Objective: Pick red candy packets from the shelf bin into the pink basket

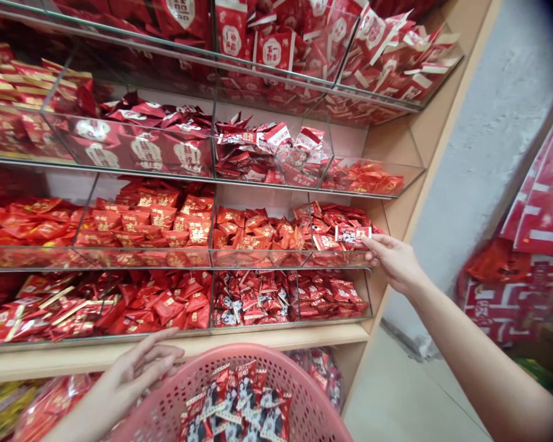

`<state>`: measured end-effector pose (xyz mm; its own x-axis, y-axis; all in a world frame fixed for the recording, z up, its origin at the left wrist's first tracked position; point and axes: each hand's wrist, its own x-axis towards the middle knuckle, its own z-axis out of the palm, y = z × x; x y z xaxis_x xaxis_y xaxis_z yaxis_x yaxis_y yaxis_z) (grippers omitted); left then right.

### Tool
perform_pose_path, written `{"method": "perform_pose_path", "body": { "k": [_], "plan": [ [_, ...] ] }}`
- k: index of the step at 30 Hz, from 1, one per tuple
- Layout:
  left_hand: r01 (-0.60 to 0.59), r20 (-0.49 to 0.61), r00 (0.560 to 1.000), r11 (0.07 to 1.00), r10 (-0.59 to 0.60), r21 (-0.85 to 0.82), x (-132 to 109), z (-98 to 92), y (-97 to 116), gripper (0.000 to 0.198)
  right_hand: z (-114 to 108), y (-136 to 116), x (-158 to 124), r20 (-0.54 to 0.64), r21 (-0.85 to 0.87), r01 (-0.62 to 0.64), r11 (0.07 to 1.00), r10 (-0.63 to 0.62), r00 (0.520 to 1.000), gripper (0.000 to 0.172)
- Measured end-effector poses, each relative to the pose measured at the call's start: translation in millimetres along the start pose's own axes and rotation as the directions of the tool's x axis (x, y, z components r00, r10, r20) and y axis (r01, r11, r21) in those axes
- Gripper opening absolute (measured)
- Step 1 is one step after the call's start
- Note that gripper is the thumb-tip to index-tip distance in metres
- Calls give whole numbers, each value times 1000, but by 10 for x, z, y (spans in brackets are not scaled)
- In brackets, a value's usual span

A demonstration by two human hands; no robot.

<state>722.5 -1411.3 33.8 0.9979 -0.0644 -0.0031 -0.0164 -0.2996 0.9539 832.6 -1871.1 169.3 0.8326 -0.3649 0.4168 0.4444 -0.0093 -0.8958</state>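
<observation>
My right hand [394, 261] reaches to the right end of a middle shelf and pinches one small red candy packet [352, 234] with white lettering, just above the clear front panel. Behind it lie more red packets [334, 215] in the same compartment. Fingers extended and apart, my left hand [141, 368] hovers beside the left rim of a pink plastic basket [244, 350]; whether it touches the rim I cannot tell. Inside the basket are several red packets [233, 399] with black-and-white figures.
Glass-fronted shelves [258, 258] hold red packets in separate compartments. A wooden side post [431, 166] closes the rack on the right. Beyond stand a grey wall [470, 141] and red printed bags [507, 294]. Bagged goods [58, 405] lie below the bottom shelf.
</observation>
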Motion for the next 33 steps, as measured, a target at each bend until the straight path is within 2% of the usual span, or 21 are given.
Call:
{"method": "perform_pose_path", "body": {
  "k": [2, 6, 10, 13, 20, 26, 33],
  "plan": [
    [0, -7, 1000, 1000, 0, 4, 12, -22, -56, 72, 57, -47, 9, 11, 21, -14, 1000, 14, 1000, 39],
    [-5, 4, 1000, 1000, 5, -2, 37, -17, -144, 71, 229, -124, 33, 27, -62, 1, 998, 0, 1000, 33],
    [2, 62, 998, 1000, 0, -29, 26, -6, -208, 75, 376, -73, 8, 76, -121, -5, 993, 15, 997, 34],
    [12, 60, 998, 1000, -11, -26, 1, -15, -240, 75, 433, -17, -35, 80, -154, 15, 988, -3, 997, 34],
    [37, 4, 999, 999, -37, -19, -37, -41, -225, 76, 419, 40, -129, 57, -195, 67, 978, -57, 997, 40],
    [44, -25, 999, 997, -46, -61, -46, -41, -209, 74, 360, 145, -141, 113, -212, 145, 966, -123, 986, 41],
    [61, -14, 998, 997, -61, -47, -56, -32, -189, 75, 339, 154, -176, 64, -177, 120, 977, -110, 992, 43]
  ]
}}
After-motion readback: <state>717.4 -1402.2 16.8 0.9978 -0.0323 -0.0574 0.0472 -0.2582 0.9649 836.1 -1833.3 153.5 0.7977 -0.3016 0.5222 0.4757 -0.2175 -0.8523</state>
